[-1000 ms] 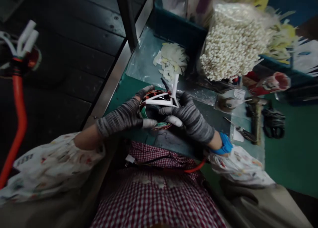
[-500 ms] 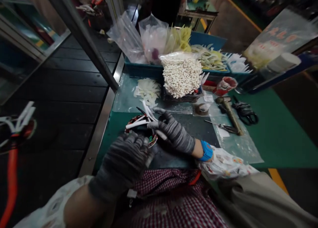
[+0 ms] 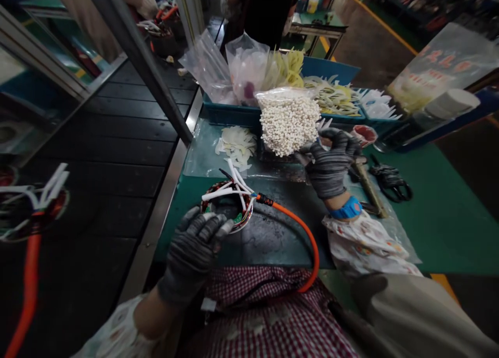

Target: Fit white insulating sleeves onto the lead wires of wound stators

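Observation:
A motor stator (image 3: 249, 222), a ring of copper windings with bits of green, lies on the dark mat before me. White sleeved leads (image 3: 217, 194) stick up from it, and an orange cable (image 3: 307, 225) curves from its right side toward my lap. My left hand (image 3: 197, 251), in a grey striped glove, rests its spread fingers on the stator's near left edge. My right hand (image 3: 333, 163), gloved alike, is over the small container right of a bundle of thin white sticks (image 3: 289, 124). Its thumb and fingers are apart, and I see nothing between them; some fingertips are hidden.
Blue bins (image 3: 234, 114) at the back hold plastic bags and pale sleeves. Flat translucent pieces (image 3: 237, 145) lie on a plastic sheet. A hammer (image 3: 372, 189) and black cord (image 3: 390, 181) lie at right. A second orange-cabled stator (image 3: 50, 207) sits on the slatted line; a metal post (image 3: 144, 62) slants beside it.
My right hand has let go of the stator's leads and moved right and away from me to the container. My left hand has drawn back slightly, its fingers still at the ring.

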`<state>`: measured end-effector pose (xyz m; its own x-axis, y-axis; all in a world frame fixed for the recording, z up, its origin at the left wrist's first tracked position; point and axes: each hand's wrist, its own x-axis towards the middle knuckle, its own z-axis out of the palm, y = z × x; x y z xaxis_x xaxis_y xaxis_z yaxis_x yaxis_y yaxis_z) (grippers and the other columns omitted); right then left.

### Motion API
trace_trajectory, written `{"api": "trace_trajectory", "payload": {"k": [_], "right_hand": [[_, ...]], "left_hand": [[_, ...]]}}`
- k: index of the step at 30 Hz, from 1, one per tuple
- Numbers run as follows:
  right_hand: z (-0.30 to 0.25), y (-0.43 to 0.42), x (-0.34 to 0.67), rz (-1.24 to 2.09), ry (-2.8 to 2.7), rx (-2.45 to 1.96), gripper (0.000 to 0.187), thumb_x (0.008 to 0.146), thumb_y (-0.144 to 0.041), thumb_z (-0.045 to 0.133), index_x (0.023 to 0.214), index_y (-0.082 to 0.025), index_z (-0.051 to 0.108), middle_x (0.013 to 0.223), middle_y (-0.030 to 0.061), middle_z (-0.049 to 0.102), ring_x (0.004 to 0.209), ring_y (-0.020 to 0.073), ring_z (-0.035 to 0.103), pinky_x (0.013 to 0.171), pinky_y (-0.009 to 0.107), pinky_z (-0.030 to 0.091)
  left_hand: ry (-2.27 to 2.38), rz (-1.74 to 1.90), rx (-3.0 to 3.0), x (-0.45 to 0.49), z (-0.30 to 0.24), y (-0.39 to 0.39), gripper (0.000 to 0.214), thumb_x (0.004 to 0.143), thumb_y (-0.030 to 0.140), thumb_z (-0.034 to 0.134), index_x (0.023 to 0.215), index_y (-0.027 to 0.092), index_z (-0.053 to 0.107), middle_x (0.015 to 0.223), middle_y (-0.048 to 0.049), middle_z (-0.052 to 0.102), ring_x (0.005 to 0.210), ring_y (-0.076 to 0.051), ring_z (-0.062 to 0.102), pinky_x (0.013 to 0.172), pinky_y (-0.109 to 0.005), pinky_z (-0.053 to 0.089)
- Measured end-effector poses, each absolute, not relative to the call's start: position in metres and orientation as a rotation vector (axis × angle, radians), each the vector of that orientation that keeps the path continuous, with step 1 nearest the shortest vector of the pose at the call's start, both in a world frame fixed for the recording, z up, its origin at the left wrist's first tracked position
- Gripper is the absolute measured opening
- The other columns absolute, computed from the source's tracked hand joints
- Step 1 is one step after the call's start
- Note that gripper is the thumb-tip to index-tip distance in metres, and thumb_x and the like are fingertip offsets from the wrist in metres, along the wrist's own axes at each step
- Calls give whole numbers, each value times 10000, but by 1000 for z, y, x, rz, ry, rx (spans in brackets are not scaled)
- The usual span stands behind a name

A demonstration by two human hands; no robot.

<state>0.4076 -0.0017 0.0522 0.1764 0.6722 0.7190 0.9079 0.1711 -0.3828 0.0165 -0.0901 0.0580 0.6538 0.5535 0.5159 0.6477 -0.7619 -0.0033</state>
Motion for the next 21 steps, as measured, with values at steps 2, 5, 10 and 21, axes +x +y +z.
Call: {"api": "trace_trajectory", "payload": {"k": [2, 5, 10, 21], "right_hand": [[60, -15, 399, -265, -1520, -1460, 175, 921, -379, 872, 926, -232, 777, 1161, 131, 782, 1162, 355, 700, 1072, 642, 565], [85, -44, 382, -105, -1444, -1349, 80, 1032, -321, 730, 1028, -256, 776, 1038, 84, 799, 1002, 292, 779, 947, 540, 654], [133, -91, 346, 264, -1212, -1230, 95, 999, -371, 836, 1077, -323, 812, 968, 42, 788, 802, 250, 786, 662, 408, 636], [99, -140, 299, 566, -1401, -1337, 77, 1075, -370, 713, 1042, -321, 762, 757, 8, 775, 582, 225, 742, 555, 369, 633]], "left_hand": [[-1158, -778, -2559, 27, 44, -104, 426, 1008, 67, 604, 1337, 312, 719, 1237, -35, 855, 1203, -272, 769, 1356, -568, 379], [-1415, -900, -2402, 47, 29, -118, 360, 980, 249, 760, 1323, 314, 673, 1393, -104, 794, 1466, -377, 625, 1359, -745, 248], [-1309, -1076, -2561, 57, 20, -99, 297, 973, 376, 812, 1176, 294, 612, 1266, -67, 829, 1364, -335, 716, 1329, -761, 318], [-1095, -1183, -2638, 53, 25, -77, 218, 1031, 477, 713, 1067, 290, 607, 1037, 11, 814, 1071, -232, 804, 1265, -616, 532]]}}
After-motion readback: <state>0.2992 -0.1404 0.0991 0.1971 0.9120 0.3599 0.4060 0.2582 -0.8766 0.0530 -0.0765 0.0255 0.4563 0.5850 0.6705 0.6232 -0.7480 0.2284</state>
